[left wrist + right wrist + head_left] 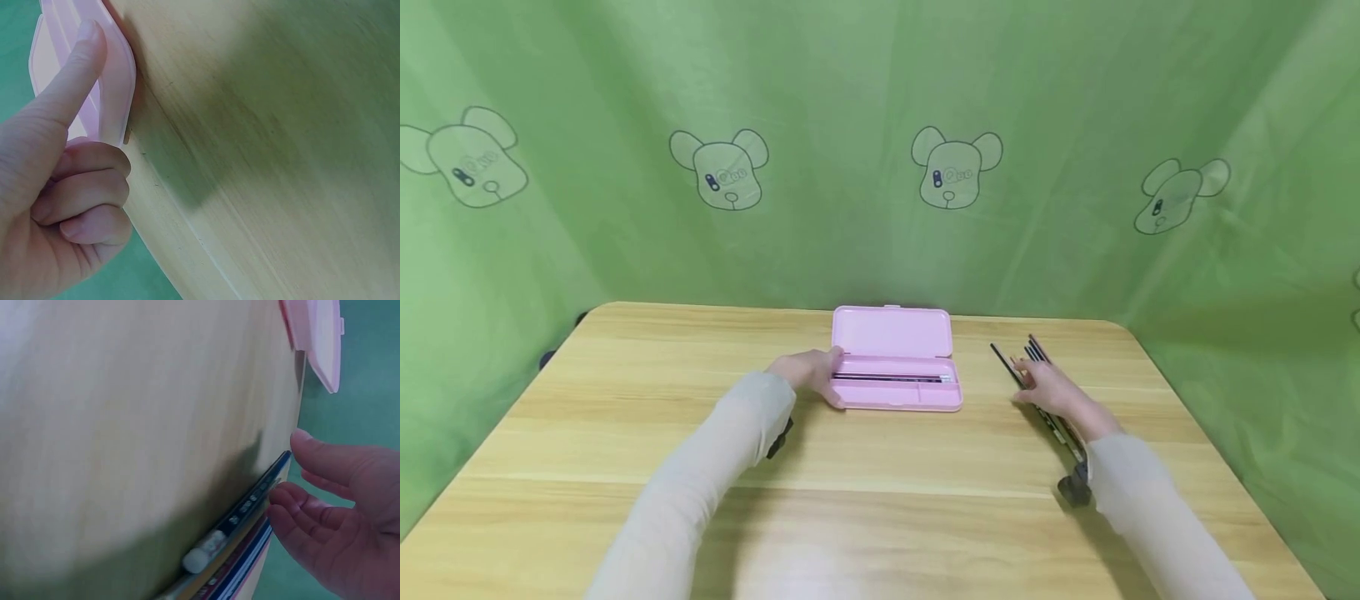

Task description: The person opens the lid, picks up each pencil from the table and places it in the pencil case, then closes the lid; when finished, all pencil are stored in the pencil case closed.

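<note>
on the tabletop, toward the back: pink pencil case, lid up, dark pencils lying lengthways inside, pale ends to the right.
left hand: thumb laid over the case's left end, fingers curled by it, so clamped on the case, it seems.
right hand: out at the loose pencils, right of the case; thumb and fingers apart, fingertips right by the bundle, no clear grip!
loose bundle danger: packed side by side, so a clumsy pinch could drag up a neighbour or set one rolling.
case danger: too hard a shove from that left thumb and it could tip or skid, spilling what's inside.
lid danger: one knock might drop it shut.
</note>
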{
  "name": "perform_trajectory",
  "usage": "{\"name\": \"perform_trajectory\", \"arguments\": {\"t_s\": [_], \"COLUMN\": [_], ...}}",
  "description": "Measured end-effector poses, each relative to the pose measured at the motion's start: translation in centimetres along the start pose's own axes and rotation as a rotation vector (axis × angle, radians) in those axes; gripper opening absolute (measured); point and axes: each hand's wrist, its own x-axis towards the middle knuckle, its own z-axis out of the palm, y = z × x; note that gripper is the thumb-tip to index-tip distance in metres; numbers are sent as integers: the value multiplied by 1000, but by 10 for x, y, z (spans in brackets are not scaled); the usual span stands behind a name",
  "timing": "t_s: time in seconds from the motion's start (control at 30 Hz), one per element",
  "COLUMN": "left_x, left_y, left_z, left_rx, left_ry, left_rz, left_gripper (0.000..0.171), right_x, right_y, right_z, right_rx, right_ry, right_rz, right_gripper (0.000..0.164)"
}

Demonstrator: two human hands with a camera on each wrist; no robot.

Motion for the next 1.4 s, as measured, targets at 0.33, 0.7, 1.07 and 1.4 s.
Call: {"name": "perform_trajectory", "arguments": {"t_s": [0.33, 0.7, 1.07, 1.4], "left_x": [-1, 0, -3, -2], "left_y": [-1, 1, 3, 3], "left_z": [-1, -1, -2, -3], "left_rx": [-2, 5, 1, 11], "left_ry": [1, -8, -13, -14], "left_rz": [-4, -14, -24, -18], "left_gripper": [93, 98, 94, 96], "right_x": [4, 1, 0, 6], "right_y": [6, 8, 0, -1], "right_z": [8, 11, 10, 8], "right_rx": [-55, -78, -132, -53], "right_ry": [12, 13, 13, 80], "right_rz": [10, 27, 16, 31], "right_gripper": [47, 40, 25, 26]}}
